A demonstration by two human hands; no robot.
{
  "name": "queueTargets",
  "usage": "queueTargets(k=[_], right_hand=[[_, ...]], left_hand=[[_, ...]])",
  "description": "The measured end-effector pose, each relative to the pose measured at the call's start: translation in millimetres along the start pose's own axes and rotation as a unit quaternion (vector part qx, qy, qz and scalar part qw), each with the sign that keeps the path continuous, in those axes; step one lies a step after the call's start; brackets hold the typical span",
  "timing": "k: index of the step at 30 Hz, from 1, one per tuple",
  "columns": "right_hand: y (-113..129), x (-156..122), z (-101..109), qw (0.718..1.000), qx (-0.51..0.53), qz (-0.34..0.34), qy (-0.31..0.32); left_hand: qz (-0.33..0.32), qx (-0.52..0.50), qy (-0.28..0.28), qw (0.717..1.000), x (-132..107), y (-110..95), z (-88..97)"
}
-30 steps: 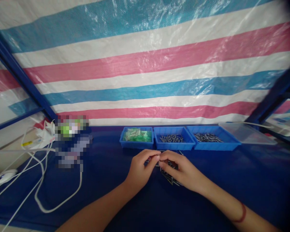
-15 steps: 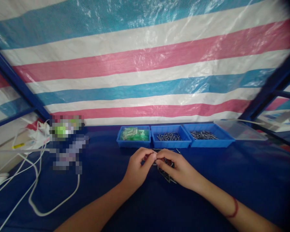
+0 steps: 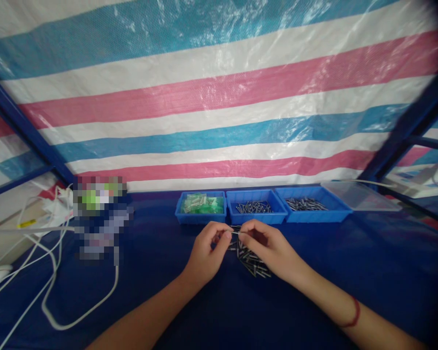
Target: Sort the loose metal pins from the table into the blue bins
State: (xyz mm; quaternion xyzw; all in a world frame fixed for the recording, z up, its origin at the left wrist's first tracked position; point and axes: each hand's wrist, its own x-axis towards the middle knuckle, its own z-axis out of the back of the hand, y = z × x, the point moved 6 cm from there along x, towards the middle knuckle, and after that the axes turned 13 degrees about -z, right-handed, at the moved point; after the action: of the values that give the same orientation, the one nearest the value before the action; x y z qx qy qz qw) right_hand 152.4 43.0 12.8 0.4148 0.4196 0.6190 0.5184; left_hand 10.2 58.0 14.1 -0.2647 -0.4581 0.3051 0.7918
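A thin, silvery metal pin (image 3: 235,233), like a screw or rivet, bridges the small gap between my hands. My left hand (image 3: 210,250) pinches one end between thumb and forefinger. On the other end, the thumb and forefinger of my right hand (image 3: 264,245) are closed. The pin's exact kind is too small to tell. Below and behind my hands lies a loose pile of similar thin metal pieces (image 3: 253,262), dark and silvery, spread over the blue tabletop (image 3: 211,311). My right hand hides part of this pile.
Behind my hands stand three blue bins: the left one (image 3: 178,214) holds green and clear plastic packets, the middle (image 3: 257,221) and right (image 3: 317,217) ones thin metal pieces. A clear plastic sheet (image 3: 365,196) lies at the right. White cables (image 3: 63,325) run along the left.
My hands have drawn slightly apart at the fingertips, so the pin now shows between them. More of the pile is visible below my right hand.
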Motion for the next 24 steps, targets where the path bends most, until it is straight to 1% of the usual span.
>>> queueTargets(k=[2,3,5,6,7,8,10,11,12,14,16,18,19,20,22,24], right_hand=[[0.9,3.7,11.5,0.999,0.002,0.013,-0.030],[0.9,6.3,21.2,0.998,-0.006,0.021,-0.058],[-1.7,11.7,49.2,0.990,-0.036,0.030,-0.136],[-4.6,13.9,67.3,0.980,-0.058,0.029,-0.189],[-9.0,15.9,85.8,0.967,-0.087,0.018,-0.237],[-13.8,17.0,105.0,0.949,-0.125,0.005,-0.290],[-24.5,17.1,139.8,0.896,-0.220,-0.034,-0.383],[-30.0,17.8,152.6,0.871,-0.271,-0.055,-0.406],[-35.6,18.5,162.7,0.858,-0.292,-0.067,-0.418],[-43.8,20.2,173.6,0.837,-0.334,-0.079,-0.425],[-45.2,21.1,173.1,0.821,-0.370,-0.069,-0.430],[-39.3,21.5,162.2,0.814,-0.393,-0.037,-0.426],[-34.0,21.6,153.0,0.821,-0.395,-0.013,-0.413],[-27.8,21.6,141.6,0.833,-0.390,0.016,-0.392],[-13.7,20.0,113.2,0.862,-0.374,0.079,-0.333],[-0.8,15.1,83.2,0.883,-0.356,0.125,-0.279]], left_hand=[[-0.016,0.028,0.018,0.999,1.0,-1.9,-0.7],[-0.026,0.047,0.030,0.998,1.7,-2.9,-1.1],[-0.046,0.083,0.051,0.994,3.2,-3.8,-1.3],[-0.052,0.099,0.060,0.992,3.9,-3.6,-1.1],[-0.055,0.112,0.068,0.990,4.5,-2.7,-0.6],[-0.055,0.124,0.074,0.988,4.9,-1.3,-0.2],[-0.050,0.146,0.087,0.984,5.0,2.2,0.4],[-0.047,0.158,0.096,0.982,4.5,4.2,0.1],[-0.045,0.170,0.108,0.979,3.7,6.0,-0.9],[-0.040,0.195,0.140,0.970,1.3,9.4,-4.2],[-0.038,0.213,0.173,0.961,-1.2,11.9,-7.7],[-0.041,0.217,0.200,0.955,-2.8,12.9,-10.3],[-0.044,0.214,0.211,0.953,-3.2,12.9,-11.0],[-0.047,0.211,0.220,0.951,-3.2,12.5,-11.3],[-0.053,0.210,0.233,0.948,-2.6,11.3,-11.0],[-0.063,0.216,0.237,0.945,-1.5,9.2,-10.2]])
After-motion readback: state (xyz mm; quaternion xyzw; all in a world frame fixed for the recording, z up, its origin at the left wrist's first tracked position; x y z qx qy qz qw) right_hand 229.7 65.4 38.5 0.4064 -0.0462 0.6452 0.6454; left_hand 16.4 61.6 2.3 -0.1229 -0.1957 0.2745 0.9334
